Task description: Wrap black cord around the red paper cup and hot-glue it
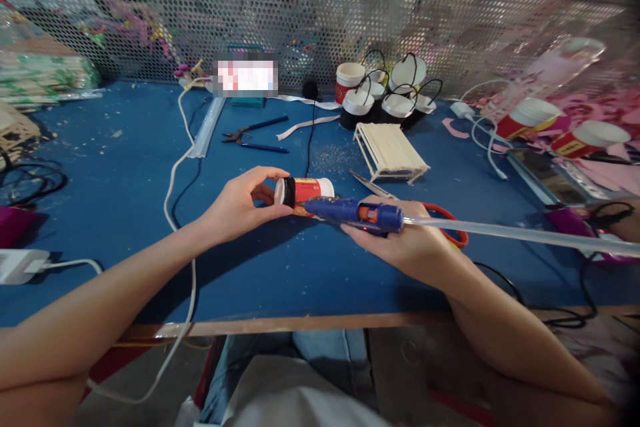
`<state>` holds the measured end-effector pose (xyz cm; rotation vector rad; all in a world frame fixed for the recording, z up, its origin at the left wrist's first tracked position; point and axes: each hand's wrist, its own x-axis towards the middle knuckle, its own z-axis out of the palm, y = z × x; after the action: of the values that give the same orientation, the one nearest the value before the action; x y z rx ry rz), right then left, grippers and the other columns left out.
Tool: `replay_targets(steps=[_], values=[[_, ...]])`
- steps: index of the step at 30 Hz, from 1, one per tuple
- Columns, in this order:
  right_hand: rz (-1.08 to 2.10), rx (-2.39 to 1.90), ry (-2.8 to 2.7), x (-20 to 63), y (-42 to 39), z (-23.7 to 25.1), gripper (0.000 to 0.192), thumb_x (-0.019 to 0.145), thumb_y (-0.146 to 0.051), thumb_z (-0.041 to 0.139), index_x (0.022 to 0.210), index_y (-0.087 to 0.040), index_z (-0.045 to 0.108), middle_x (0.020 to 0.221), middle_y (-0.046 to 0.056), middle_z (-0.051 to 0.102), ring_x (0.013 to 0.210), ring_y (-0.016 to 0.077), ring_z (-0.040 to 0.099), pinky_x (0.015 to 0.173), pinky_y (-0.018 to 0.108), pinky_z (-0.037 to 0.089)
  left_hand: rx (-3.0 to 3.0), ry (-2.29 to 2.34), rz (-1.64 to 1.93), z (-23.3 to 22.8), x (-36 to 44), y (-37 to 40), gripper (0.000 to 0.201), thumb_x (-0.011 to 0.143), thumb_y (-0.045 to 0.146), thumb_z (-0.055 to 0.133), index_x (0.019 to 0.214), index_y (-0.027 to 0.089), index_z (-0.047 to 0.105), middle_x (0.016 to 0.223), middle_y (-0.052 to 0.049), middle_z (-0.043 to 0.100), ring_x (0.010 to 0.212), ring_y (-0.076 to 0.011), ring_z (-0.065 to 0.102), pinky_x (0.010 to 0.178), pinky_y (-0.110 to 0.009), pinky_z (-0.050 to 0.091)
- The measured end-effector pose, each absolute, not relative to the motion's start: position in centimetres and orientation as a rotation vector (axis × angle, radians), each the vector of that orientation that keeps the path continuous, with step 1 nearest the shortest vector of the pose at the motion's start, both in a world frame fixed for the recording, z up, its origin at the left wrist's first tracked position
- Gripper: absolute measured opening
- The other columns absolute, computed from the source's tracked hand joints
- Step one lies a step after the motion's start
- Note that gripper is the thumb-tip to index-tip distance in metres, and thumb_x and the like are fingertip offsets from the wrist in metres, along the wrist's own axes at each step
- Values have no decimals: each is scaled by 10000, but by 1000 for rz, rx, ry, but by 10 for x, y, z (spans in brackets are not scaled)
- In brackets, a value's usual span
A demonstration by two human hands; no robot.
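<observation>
My left hand (243,203) grips one end of a small red-and-white paper cup (307,188) lying on its side, a black band around that end. In my right hand (400,240) is a blue glue gun (340,210), its nozzle pointing left at the cup near the black band. Whether the tip touches the cup I cannot tell. A long clear glue stick (525,233) sticks out of the gun's back end toward the right. Scissors (373,185) with orange handles lie partly hidden behind my right hand.
Pliers (240,135) lie beyond my left hand. A small wooden-stick table (390,147) stands right of centre, with several cups with black handles (397,103) behind it. A white cable (173,187) crosses the left side. More red cups (530,117) and a phone (545,177) are at right.
</observation>
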<state>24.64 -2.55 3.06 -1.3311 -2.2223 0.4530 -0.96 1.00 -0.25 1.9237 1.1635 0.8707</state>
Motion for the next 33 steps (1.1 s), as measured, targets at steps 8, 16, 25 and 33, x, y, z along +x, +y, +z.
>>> replay_targets(steps=[8, 16, 25, 33], values=[[370, -1378, -2158, 247, -23, 31, 216, 760, -361, 610, 640, -200, 530, 538, -31, 539, 491, 107, 490, 483, 235, 363, 2077, 995, 943, -8, -12, 10, 493, 715, 301, 718, 1155, 181, 529, 1147, -98, 562, 890, -175, 640, 838, -356, 557], [310, -1387, -2158, 250, -22, 29, 231, 760, -374, 608, 626, -202, 532, 550, -27, 556, 505, 111, 504, 491, 236, 375, 2226, 882, 965, -8, -12, 11, 482, 741, 272, 703, 1186, 193, 535, 1210, -123, 536, 1067, -228, 586, 900, -369, 540], [392, -1349, -2148, 250, -25, 35, 231, 754, -338, 609, 589, -211, 510, 563, -11, 570, 512, 130, 517, 506, 261, 411, 2308, 918, 947, -5, -12, 10, 466, 753, 309, 685, 1176, 184, 536, 1218, -134, 556, 1115, -242, 561, 933, -389, 509], [398, -1409, -2102, 252, -18, 28, 183, 766, -377, 610, 712, -202, 612, 697, 24, 674, 623, 174, 611, 528, 267, 444, 2538, 907, 850, 2, -12, 6, 389, 812, 286, 622, 1171, 187, 510, 1235, -128, 569, 1171, -220, 530, 991, -375, 448]])
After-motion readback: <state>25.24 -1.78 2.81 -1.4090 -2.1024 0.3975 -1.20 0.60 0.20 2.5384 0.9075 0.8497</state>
